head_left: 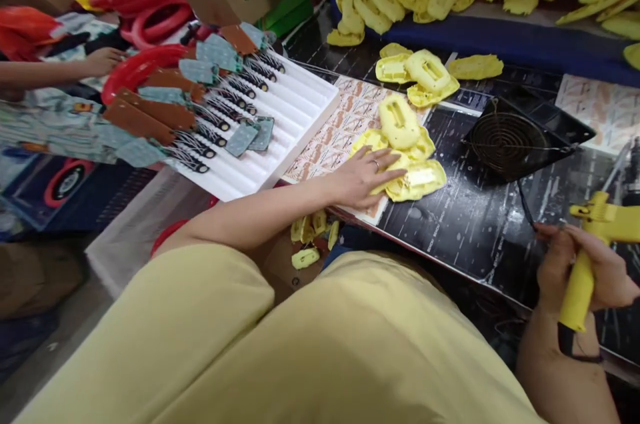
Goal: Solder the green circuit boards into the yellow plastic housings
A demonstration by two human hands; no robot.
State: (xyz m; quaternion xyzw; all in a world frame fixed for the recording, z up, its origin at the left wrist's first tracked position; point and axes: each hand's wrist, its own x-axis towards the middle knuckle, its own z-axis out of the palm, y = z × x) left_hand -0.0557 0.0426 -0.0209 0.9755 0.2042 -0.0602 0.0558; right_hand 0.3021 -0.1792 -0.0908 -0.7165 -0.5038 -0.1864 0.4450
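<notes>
My left hand (pixel 367 177) lies with its fingers spread on several yellow plastic shell pieces (pixel 417 181) at the bench's front edge. Another yellow shell (pixel 399 121) with an oblong recess lies just beyond my fingers. At the right, my right hand (pixel 583 264) is closed at the handle of a yellow pistol-shaped tool (pixel 580 284) with a black base. The tool hides part of the hand, so the full grip does not show. A thin black cord (pixel 525 204) runs from a black fan (pixel 507 137) to my right fingertips; I cannot tell whether they pinch it.
A white ribbed tray (pixel 305 114) at the left carries wired circuit boards (pixel 217 54) and small round parts. A blue bin (pixel 480 41) heaped with yellow shells stands behind. More shells (pixel 427 74) lie mid-bench. Another person's hand (pixel 105 62) is near red rings (pixel 143 67).
</notes>
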